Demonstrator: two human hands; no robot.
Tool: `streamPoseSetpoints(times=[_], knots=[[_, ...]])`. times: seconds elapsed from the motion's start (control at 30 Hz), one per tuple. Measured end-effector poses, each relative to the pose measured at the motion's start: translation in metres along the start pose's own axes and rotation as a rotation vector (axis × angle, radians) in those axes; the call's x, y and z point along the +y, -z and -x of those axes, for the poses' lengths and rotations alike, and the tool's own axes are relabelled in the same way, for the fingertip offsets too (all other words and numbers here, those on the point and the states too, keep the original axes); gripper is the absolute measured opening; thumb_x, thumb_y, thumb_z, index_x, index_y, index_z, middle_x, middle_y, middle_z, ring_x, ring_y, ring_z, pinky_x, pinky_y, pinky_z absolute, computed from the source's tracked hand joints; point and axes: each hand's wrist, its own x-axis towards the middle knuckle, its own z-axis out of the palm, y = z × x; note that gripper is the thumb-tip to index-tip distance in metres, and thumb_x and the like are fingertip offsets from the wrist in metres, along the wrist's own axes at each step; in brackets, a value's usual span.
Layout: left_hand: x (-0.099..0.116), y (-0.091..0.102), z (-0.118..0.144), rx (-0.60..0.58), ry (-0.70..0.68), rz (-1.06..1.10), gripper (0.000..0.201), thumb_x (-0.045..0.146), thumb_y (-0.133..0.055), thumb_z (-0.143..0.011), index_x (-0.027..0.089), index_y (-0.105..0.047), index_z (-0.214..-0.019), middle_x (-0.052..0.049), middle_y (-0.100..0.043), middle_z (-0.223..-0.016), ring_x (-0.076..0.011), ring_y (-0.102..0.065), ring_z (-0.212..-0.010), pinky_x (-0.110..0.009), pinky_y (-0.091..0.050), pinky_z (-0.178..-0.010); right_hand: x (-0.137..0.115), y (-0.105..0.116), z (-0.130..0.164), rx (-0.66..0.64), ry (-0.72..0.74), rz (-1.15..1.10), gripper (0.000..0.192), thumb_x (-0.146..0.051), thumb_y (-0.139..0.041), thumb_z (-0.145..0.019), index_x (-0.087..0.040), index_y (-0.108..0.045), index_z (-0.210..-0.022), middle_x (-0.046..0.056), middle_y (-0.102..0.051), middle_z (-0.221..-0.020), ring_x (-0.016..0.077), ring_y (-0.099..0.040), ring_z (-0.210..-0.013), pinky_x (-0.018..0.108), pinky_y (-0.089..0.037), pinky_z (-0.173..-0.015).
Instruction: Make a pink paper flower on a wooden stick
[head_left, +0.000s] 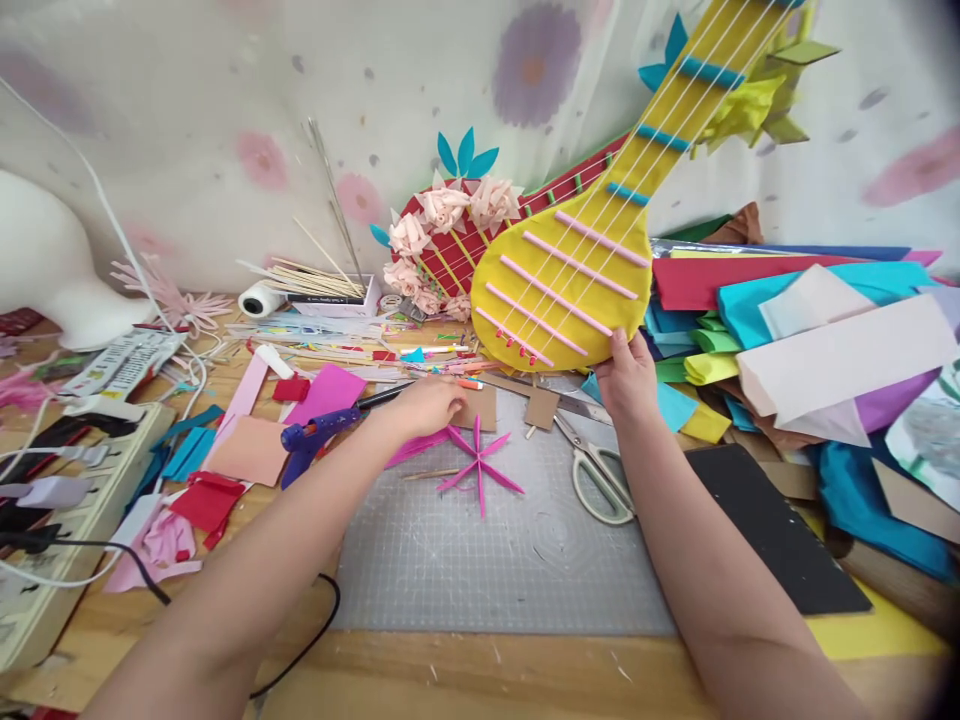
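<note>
The right hand (628,378) grips the lower rim of a yellow paper guitar (570,290), fingers closed over its rounded bottom edge, thumb on the face. The instrument's long axis runs from that hand up and to the right, its neck crossed by blue bands and white strings, leaning against the flowered curtain (225,120). The left hand (429,405) rests knuckles-up on the cutting mat (495,550), fingers curled over a small cardboard piece (480,410); whether it actually pinches it cannot be told. Just below that hand lies a pink paper star (480,466), so the left hand is the nearer one to it, while the scissors (596,470) lie nearer the right forearm. A blue glue gun (315,435) sits beside the left wrist on the tabletop (480,670). Farther out, a red paper guitar with pink roses (450,230) stands behind the yellow one, and stacked coloured paper sheets (810,340) fill the right. No writing is legible.
</note>
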Motion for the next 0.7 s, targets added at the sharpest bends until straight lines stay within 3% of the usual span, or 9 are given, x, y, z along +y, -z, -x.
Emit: streamPoseSetpoints(times=[0.2,0.33,0.43,0.53,0.6,0.7], knots=[[0.006,0.014,0.03,0.213,0.025,0.01,0.024,0.025,-0.046,-0.08,0.02,-0.064,-0.095,-0.005,-0.062,-0.107,-0.0208,-0.053,-0.104,-0.037,-0.038,-0.093,0.004,0.0,0.002,0.005,0.004,0.022,0.032,-0.044,-0.058,-0.073,-0.029,-0.057,-0.102,0.001,-0.06,-0.114,0.0189,-0.056,-0.105,0.039,-0.049,-0.084],[-0.008,0.029,0.061,0.385,0.082,0.143,0.024,0.025,-0.044,-0.081,0.02,-0.063,-0.094,-0.005,-0.063,-0.103,-0.0183,-0.055,-0.1,-0.035,-0.041,-0.091,0.005,-0.001,0.005,0.015,-0.015,0.001,0.029,-0.041,-0.059,-0.073,-0.028,-0.059,-0.1,0.002,-0.061,-0.112,0.0181,-0.056,-0.105,0.037,-0.047,-0.087],[-0.045,0.037,0.087,0.613,0.316,0.212,0.024,0.027,-0.045,-0.079,0.021,-0.062,-0.095,-0.004,-0.061,-0.106,-0.0188,-0.054,-0.103,-0.034,-0.042,-0.09,0.006,-0.001,0.005,0.032,-0.014,-0.04,0.03,-0.037,-0.061,-0.073,-0.025,-0.059,-0.1,0.004,-0.061,-0.111,0.0179,-0.056,-0.104,0.038,-0.045,-0.091],[-0.104,0.034,0.113,0.792,0.62,0.169,0.025,0.027,-0.044,-0.079,0.019,-0.06,-0.097,-0.006,-0.06,-0.106,-0.0212,-0.054,-0.102,-0.036,-0.043,-0.088,0.007,0.0,0.005,0.041,-0.016,-0.061,0.029,-0.035,-0.062,-0.072,-0.023,-0.06,-0.098,0.005,-0.06,-0.111,0.0176,-0.056,-0.105,0.038,-0.045,-0.091],[-0.144,0.023,0.127,0.768,0.77,0.074,0.028,0.025,-0.047,-0.077,0.013,-0.058,-0.1,-0.01,-0.058,-0.109,-0.0264,-0.048,-0.11,-0.041,-0.038,-0.094,0.008,0.0,0.005,0.056,-0.024,-0.063,0.028,-0.035,-0.063,-0.071,-0.022,-0.06,-0.096,0.006,-0.06,-0.11,0.0177,-0.056,-0.105,0.037,-0.046,-0.089],[-0.185,0.0,0.14,0.587,0.951,0.078,0.032,0.03,-0.05,-0.076,0.008,-0.056,-0.098,-0.015,-0.059,-0.103,-0.0329,-0.048,-0.11,-0.046,-0.036,-0.093,0.009,0.001,0.005,0.081,-0.043,-0.066,0.027,-0.034,-0.065,-0.069,-0.022,-0.06,-0.093,0.007,-0.06,-0.109,0.0187,-0.056,-0.104,0.036,-0.049,-0.085]])
